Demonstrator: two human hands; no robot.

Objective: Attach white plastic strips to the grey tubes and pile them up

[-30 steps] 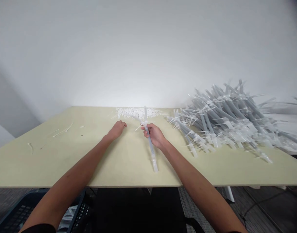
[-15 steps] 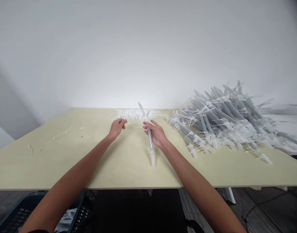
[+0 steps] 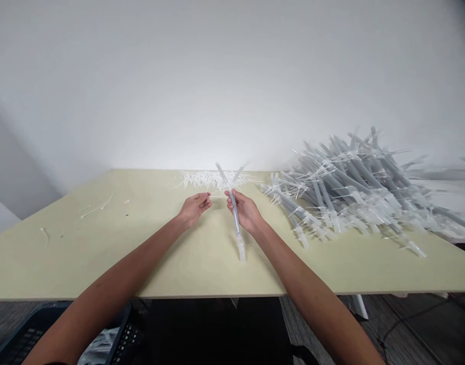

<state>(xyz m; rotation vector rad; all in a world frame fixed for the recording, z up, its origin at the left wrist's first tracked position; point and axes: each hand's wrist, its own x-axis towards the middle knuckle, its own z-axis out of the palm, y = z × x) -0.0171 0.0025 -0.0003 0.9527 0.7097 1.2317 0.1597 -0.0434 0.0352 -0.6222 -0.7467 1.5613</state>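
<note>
A grey, translucent Y-shaped tube [image 3: 236,218] hangs tilted over the table, two branches up and a pale connector at its lower end. My right hand [image 3: 245,209] is closed round it just below the fork. To its left, my left hand [image 3: 195,208] pinches a thin white cable tie [image 3: 217,195], whose far end reaches to the tube near my right fingertips. Whether the tie touches the tube is too small to tell. Behind both hands lies a heap of white cable ties [image 3: 202,179].
A large pile of similar tubes with ties [image 3: 346,177] covers the right of the table [image 3: 171,274]. A few loose ties [image 3: 97,209] lie at the left. Below the front edge at the left stands a dark basket [image 3: 128,337] holding translucent pieces.
My left hand has moved right and slightly nearer me, bringing the cable tie to the tube. The tube has turned a little in my right hand, so both branches now show spread.
</note>
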